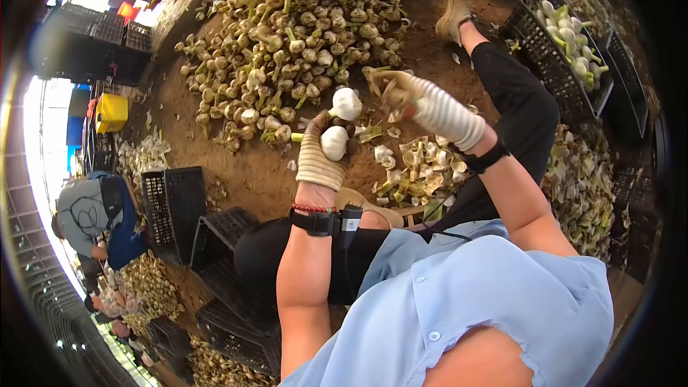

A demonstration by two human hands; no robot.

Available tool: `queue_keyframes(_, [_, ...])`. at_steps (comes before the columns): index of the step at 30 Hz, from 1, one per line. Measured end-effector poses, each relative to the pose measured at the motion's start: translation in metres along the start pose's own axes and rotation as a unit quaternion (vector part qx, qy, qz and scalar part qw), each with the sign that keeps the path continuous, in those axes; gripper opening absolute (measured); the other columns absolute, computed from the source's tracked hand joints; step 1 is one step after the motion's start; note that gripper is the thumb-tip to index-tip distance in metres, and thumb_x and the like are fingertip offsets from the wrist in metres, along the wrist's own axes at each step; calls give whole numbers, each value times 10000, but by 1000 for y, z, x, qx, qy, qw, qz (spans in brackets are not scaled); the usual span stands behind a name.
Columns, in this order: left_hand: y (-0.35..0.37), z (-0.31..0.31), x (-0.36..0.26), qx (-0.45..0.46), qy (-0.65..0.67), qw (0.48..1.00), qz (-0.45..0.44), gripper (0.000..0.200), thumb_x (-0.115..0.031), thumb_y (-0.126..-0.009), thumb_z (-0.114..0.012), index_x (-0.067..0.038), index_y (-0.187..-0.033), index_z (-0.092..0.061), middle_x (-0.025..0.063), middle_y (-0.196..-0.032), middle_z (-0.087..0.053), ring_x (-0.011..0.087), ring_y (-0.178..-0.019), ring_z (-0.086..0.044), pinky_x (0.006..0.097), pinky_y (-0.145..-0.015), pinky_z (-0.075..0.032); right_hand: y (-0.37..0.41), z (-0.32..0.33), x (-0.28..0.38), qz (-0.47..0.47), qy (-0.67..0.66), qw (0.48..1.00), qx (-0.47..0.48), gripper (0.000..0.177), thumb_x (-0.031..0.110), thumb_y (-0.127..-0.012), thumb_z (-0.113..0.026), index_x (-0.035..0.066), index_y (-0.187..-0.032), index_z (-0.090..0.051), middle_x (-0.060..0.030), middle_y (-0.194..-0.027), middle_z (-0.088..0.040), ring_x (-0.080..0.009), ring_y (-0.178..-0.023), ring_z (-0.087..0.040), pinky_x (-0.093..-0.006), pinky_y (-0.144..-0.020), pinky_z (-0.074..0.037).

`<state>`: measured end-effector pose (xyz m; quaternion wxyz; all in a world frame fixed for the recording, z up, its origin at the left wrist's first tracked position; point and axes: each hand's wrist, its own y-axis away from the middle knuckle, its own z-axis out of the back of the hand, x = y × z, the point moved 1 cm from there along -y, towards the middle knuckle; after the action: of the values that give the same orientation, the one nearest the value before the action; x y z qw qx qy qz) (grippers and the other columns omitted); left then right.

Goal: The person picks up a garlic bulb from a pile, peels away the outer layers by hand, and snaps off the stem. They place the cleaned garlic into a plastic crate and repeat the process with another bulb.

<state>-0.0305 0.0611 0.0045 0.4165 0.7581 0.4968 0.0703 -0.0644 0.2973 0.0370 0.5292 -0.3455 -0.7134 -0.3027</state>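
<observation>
My left hand (pixel 319 158), in a soiled ribbed glove, is closed around garlic. One clean white garlic bulb (pixel 334 143) lies against the palm, and a second white bulb (pixel 346 104) sits at the fingertips. A short green stem sticks out on the hand's left side. To the right, my right hand (pixel 423 104) is raised in a similar glove, apart from the bulbs. Its dirty fingers are curled and blurred, and whatever they hold cannot be made out. Beyond both hands spreads a large heap of unpeeled garlic (pixel 308 36).
Peeled skins and a few bulbs (pixel 423 165) lie near my legs. A black crate (pixel 562 57) at the right holds white, green-stemmed bulbs. More black crates (pixel 174 208) stand at the left. Another person (pixel 93 215) sits further left, near a yellow container (pixel 112 112).
</observation>
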Motion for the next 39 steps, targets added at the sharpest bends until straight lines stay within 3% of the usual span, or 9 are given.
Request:
queue_keyframes(3, [5,-21,13,-22,-50,998,-23,271,-297,-906,-679,-76,-1056,-633,59,-852,-697,199,-684,-685,308,-519,-579,-14,-19,-11,160,225,960,-42,624,306,-953,-641,19,-1447,-390,-141,-1328,-557,-194,-1143,-578,-346,-936,-504])
queue_keyframes(6, [2,-35,9,35,-265,933,-241,284,-177,-927,-670,-70,-1181,-605,104,-1061,-685,229,-867,-697,344,-672,-613,-13,-18,-12,-59,-96,994,1,482,404,-959,-608,48,-1281,-563,-50,-1103,-666,-119,-959,-619,-309,-834,-511])
queue_keyframes(11, [6,-19,7,76,-165,967,-178,243,-122,-878,-742,-48,-1094,-659,55,-946,-697,156,-770,-678,251,-585,-557,-18,-13,-5,-212,-311,924,60,419,492,-957,-577,102,-1074,-675,-23,-927,-700,-97,-700,-597,-204,-558,-458])
queue_keyframes(13, [-5,-11,6,25,-205,965,-165,238,-109,-875,-741,-42,-1089,-663,58,-933,-697,152,-744,-669,251,-583,-554,-20,-4,-17,-213,-313,921,94,438,474,-976,-547,83,-1152,-638,-44,-1018,-698,-137,-773,-663,-271,-629,-529])
queue_keyframes(17, [3,-5,3,-64,-235,927,-286,161,-103,-867,-746,-45,-992,-662,62,-906,-689,138,-709,-647,259,-573,-544,-19,-12,-25,-161,185,959,-138,395,356,-991,-570,14,-1178,-636,-72,-821,-693,-126,-655,-655,-285,-537,-495])
queue_keyframes(22, [30,-28,18,-85,-357,831,-417,205,-177,-917,-714,-39,-983,-578,20,-843,-627,91,-741,-549,243,-689,-477,-8,-65,6,68,412,889,-186,270,234,-901,-667,9,-1050,-678,-203,-878,-677,-360,-787,-658,-401,-690,-523])
queue_keyframes(30, [39,-22,20,-65,-407,782,-468,206,-200,-935,-696,-35,-981,-581,11,-831,-603,79,-738,-525,235,-684,-470,-24,-69,-6,-2,308,931,-194,232,181,-873,-670,6,-1024,-687,-187,-901,-685,-345,-807,-664,-404,-701,-529])
queue_keyframes(33, [40,-23,25,-81,-369,804,-458,192,-168,-904,-722,-24,-981,-621,21,-856,-632,98,-739,-560,250,-702,-480,-23,-75,-11,96,441,866,-216,229,161,-857,-672,17,-1035,-681,-188,-910,-673,-353,-819,-654,-416,-712,-523])
queue_keyframes(39, [27,-14,17,-64,-325,841,-429,170,-155,-921,-706,-41,-948,-581,15,-851,-625,80,-729,-558,233,-654,-493,-31,-54,-16,64,373,894,-238,150,121,-862,-633,-11,-931,-618,-194,-829,-648,-364,-767,-638,-412,-678,-520])
